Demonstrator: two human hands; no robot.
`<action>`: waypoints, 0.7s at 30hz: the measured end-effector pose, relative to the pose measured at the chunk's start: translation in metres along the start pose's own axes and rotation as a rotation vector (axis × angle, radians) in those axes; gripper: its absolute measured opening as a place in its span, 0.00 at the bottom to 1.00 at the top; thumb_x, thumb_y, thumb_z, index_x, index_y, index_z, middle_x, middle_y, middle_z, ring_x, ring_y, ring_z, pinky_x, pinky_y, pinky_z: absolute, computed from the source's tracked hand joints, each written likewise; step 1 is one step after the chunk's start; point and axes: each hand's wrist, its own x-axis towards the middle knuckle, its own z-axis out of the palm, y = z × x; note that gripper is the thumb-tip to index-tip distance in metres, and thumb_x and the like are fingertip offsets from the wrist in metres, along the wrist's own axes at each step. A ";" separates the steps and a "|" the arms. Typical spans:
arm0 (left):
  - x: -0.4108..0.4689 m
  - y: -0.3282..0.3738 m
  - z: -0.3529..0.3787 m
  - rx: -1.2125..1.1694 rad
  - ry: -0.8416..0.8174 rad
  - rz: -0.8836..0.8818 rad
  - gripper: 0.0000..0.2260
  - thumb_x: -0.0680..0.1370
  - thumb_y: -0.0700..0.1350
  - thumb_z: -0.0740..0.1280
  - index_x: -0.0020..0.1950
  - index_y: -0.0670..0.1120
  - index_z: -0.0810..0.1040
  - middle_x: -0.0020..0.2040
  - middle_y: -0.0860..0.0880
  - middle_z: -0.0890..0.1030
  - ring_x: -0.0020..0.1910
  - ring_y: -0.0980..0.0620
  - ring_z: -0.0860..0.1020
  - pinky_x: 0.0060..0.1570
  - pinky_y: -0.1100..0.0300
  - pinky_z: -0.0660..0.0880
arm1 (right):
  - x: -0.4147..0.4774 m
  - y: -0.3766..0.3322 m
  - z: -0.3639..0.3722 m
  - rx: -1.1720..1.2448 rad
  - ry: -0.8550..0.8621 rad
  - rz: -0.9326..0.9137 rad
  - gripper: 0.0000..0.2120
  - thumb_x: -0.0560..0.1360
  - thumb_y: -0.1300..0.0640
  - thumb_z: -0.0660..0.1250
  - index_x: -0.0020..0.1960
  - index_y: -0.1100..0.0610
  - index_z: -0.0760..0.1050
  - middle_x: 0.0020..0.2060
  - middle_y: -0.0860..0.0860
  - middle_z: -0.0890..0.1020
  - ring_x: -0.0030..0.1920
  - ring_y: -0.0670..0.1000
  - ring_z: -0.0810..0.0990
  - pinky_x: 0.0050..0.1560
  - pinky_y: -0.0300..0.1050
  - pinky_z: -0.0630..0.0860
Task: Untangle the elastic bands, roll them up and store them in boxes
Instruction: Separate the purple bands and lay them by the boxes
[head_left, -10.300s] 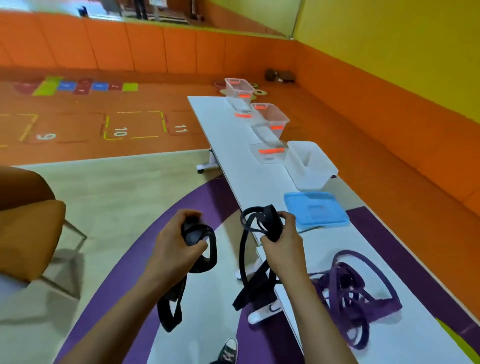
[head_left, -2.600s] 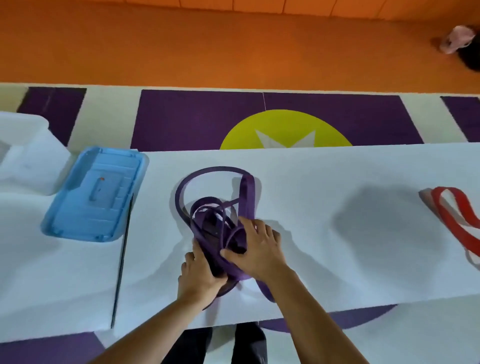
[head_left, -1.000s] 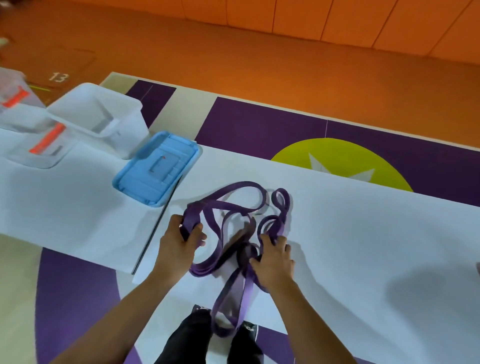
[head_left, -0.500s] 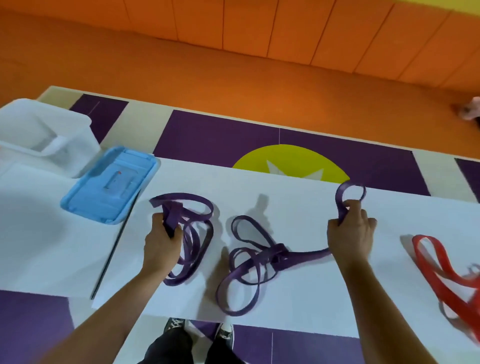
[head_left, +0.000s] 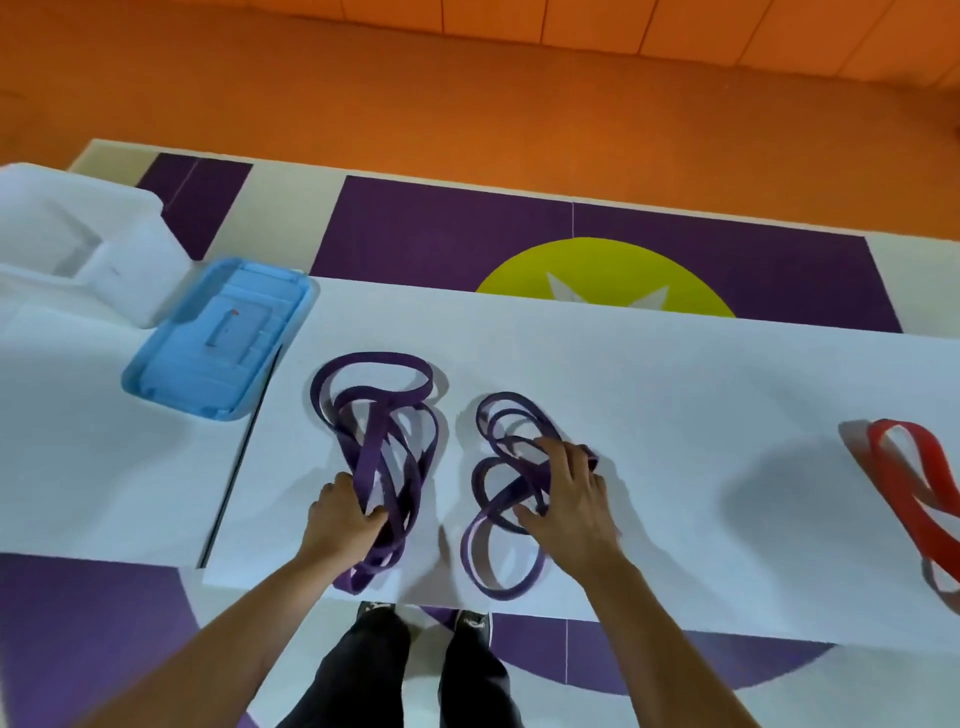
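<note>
Left hand (head_left: 343, 519) is closed on the nearer purple bundle (head_left: 370, 452), just right of the blue lid (head_left: 218, 338); the farther purple bundle (head_left: 500, 503) is grasped by the right hand (head_left: 569, 499). Separation is judged done; rolling and boxing remain.

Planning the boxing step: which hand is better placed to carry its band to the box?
Left. The left hand grips the left band, nearer the box at far left; the right hand holds the right band, farther away.

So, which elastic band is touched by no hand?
The red band, far right; the left hand holds the left purple bundle, the right hand the right purple bundle.
</note>
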 end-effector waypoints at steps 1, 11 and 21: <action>0.003 -0.002 0.003 0.011 -0.010 -0.028 0.16 0.75 0.50 0.73 0.54 0.43 0.71 0.50 0.44 0.76 0.50 0.40 0.78 0.53 0.45 0.78 | 0.000 0.001 0.003 -0.037 0.047 -0.008 0.43 0.67 0.43 0.77 0.75 0.48 0.59 0.71 0.52 0.69 0.70 0.58 0.71 0.72 0.57 0.69; 0.004 0.041 0.046 0.185 0.014 -0.165 0.42 0.67 0.64 0.76 0.70 0.44 0.62 0.65 0.45 0.69 0.65 0.41 0.72 0.59 0.46 0.77 | 0.034 0.012 0.006 -0.255 -0.257 0.273 0.59 0.69 0.39 0.76 0.82 0.43 0.36 0.81 0.59 0.40 0.81 0.64 0.51 0.76 0.64 0.61; 0.002 0.007 0.035 0.182 0.006 -0.057 0.18 0.75 0.45 0.72 0.60 0.45 0.68 0.53 0.45 0.76 0.51 0.42 0.79 0.49 0.54 0.76 | 0.046 0.001 0.007 -0.564 -0.236 0.151 0.39 0.75 0.51 0.67 0.80 0.47 0.51 0.53 0.50 0.82 0.60 0.57 0.73 0.69 0.59 0.63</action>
